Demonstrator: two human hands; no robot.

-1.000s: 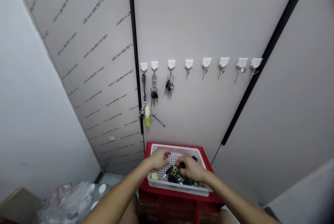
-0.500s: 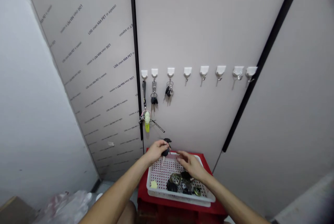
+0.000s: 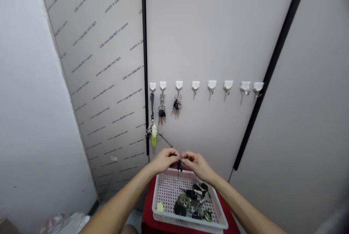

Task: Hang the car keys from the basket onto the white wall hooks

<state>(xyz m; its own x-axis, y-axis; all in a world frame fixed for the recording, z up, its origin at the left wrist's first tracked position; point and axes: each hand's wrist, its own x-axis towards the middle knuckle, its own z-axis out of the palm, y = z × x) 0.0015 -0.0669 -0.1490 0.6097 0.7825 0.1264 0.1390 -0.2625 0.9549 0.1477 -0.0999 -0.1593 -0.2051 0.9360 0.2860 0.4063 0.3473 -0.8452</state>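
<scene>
A small bunch of black-headed keys hangs between my two hands, above the far edge of the white basket. My left hand pinches the bunch near its top. From the other side my right hand is closed on the same bunch, its fingertips nearly meeting the left ones. The ring itself is mostly hidden by the fingers. Inside the basket lie several more keys, a round metal piece with a wheel-like pattern and a pale yellow paper piece.
White wall hooks run in a row across the grey panel. The three leftmost carry keys: a strap with a yellow-green tag, a clip with black keys, and a ring of keys. A red stand supports the basket.
My right hand has moved up from over the basket to meet my left hand at the keys. The view has tilted up, so more of the basket's contents show uncovered.
</scene>
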